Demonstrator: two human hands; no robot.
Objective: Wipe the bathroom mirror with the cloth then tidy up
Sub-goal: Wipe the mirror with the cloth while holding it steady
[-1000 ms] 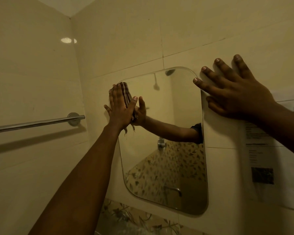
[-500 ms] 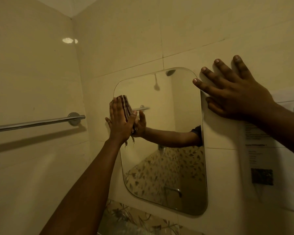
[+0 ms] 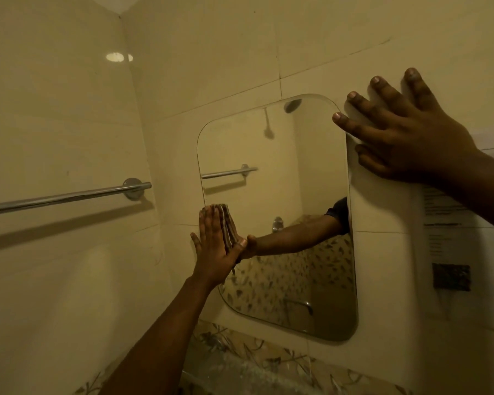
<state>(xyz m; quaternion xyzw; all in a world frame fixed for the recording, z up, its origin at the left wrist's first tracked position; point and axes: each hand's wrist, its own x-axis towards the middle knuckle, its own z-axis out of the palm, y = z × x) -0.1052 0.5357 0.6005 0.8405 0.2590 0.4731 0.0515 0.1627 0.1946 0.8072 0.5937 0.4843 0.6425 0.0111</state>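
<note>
A rounded rectangular mirror (image 3: 291, 178) hangs on the cream tiled wall. My left hand (image 3: 214, 249) lies flat with straight fingers at the mirror's left edge, about halfway down, pressing a folded striped cloth (image 3: 229, 223) against the glass. The cloth shows past my fingers, and its reflection meets it. My right hand (image 3: 405, 138) is spread flat on the wall at the mirror's upper right corner, the little finger lying over the mirror's edge.
A chrome towel rail (image 3: 69, 196) runs along the left wall. A printed paper notice (image 3: 451, 238) is stuck to the wall right of the mirror. Patterned floral tiles (image 3: 254, 360) run below the mirror.
My left hand has slid the cloth down the mirror's left edge, from near the top corner to about mid-height. My right hand has stayed on the wall.
</note>
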